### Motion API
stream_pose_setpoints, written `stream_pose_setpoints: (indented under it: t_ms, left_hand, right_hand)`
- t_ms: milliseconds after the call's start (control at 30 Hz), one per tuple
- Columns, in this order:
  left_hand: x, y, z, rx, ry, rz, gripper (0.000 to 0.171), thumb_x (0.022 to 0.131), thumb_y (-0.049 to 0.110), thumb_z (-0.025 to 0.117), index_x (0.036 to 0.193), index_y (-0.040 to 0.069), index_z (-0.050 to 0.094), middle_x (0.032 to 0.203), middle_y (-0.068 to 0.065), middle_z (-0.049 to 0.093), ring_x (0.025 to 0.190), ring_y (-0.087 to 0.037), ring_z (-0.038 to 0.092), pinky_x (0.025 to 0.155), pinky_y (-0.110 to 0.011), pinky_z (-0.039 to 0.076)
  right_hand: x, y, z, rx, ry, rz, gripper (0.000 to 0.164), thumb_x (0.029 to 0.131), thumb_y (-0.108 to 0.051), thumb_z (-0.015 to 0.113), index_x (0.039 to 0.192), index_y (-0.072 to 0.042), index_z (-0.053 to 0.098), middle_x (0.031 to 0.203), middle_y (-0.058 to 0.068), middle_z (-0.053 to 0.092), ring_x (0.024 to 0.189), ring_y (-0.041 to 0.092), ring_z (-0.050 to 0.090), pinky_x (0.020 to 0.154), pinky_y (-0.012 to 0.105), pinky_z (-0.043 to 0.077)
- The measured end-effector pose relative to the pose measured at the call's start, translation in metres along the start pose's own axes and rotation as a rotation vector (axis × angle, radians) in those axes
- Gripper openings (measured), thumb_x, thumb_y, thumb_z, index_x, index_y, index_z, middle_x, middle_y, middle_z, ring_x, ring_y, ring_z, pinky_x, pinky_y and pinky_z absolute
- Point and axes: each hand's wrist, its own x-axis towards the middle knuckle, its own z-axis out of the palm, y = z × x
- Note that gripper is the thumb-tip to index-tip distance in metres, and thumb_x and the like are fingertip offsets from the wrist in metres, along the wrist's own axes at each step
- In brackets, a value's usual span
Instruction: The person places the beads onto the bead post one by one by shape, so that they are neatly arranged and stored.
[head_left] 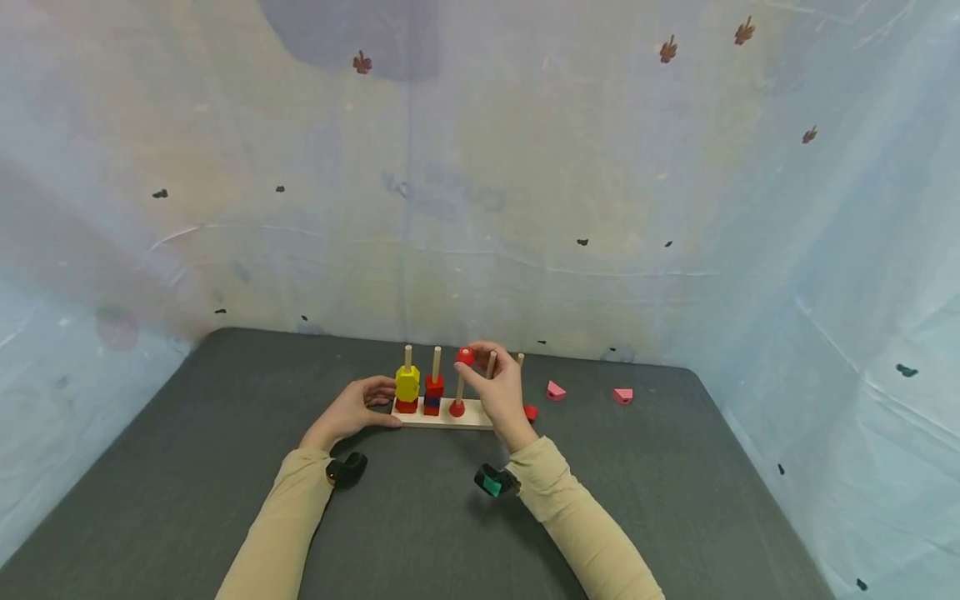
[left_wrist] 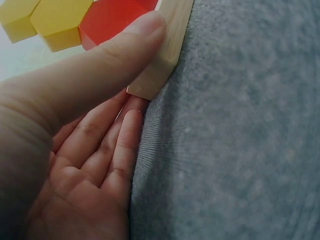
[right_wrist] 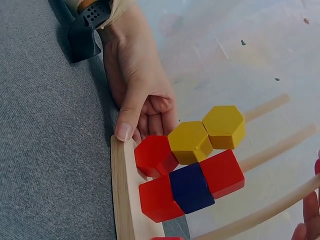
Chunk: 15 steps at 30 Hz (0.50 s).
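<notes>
My left hand (head_left: 354,411) grips the left end of a wooden peg board (head_left: 435,422), thumb on the near edge and fingers behind. On the first peg, yellow hexagonal blocks (right_wrist: 190,143) sit above a red hexagonal block (right_wrist: 154,156). The second peg carries a dark blue cube (right_wrist: 192,188) between two red cubes (right_wrist: 223,173). A red bead (head_left: 457,410) lies at the foot of the third peg. Around that peg's top, my right hand (head_left: 504,395) pinches another red bead (head_left: 465,356). The lower parts of the two right-hand pegs are hidden behind this hand.
Two pink blocks (head_left: 555,391) (head_left: 622,397) lie apart on the dark grey table (head_left: 675,483), right of the board. A red piece (head_left: 531,412) shows partly beside my right hand; whether it is on the board I cannot tell. A pale sheet (head_left: 480,167) hangs behind the table.
</notes>
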Motion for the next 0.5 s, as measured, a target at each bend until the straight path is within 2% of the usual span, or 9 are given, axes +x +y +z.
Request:
stream_pose_setpoints:
  t_ms: [167, 300, 500]
  left_hand:
    - [-0.001, 0.0, 0.0, -0.019, -0.005, -0.004, 0.073, 0.069, 0.02, 0.087, 0.131, 0.002, 0.053, 0.125, -0.017, 0.058, 0.113, -0.032, 0.056, 0.097, -0.046, 0.046]
    - [-0.002, 0.0, 0.0, -0.025, -0.007, 0.004, 0.072, 0.07, 0.02, 0.086, 0.131, 0.002, 0.052, 0.126, -0.017, 0.057, 0.114, -0.031, 0.056, 0.097, -0.046, 0.045]
    - [-0.001, 0.0, 0.001, -0.016, 0.001, 0.0, 0.071, 0.07, 0.02, 0.086, 0.13, 0.002, 0.053, 0.125, -0.017, 0.058, 0.113, -0.031, 0.056, 0.097, -0.046, 0.046]
  right_hand:
    - [-0.001, 0.002, -0.001, 0.004, -0.005, 0.031, 0.033, 0.087, -0.007, 0.071, 0.117, 0.004, 0.06, 0.114, 0.017, 0.059, 0.101, 0.03, 0.055, 0.09, 0.038, 0.048]
    - [-0.002, 0.01, -0.002, -0.004, -0.005, 0.091, 0.03, 0.087, -0.007, 0.071, 0.115, 0.003, 0.061, 0.111, 0.016, 0.06, 0.101, 0.029, 0.056, 0.091, 0.039, 0.048]
    - [-0.002, 0.043, -0.005, -0.034, -0.051, 0.246, 0.031, 0.084, -0.01, 0.075, 0.113, -0.003, 0.064, 0.105, 0.012, 0.063, 0.094, 0.023, 0.058, 0.081, 0.037, 0.051]
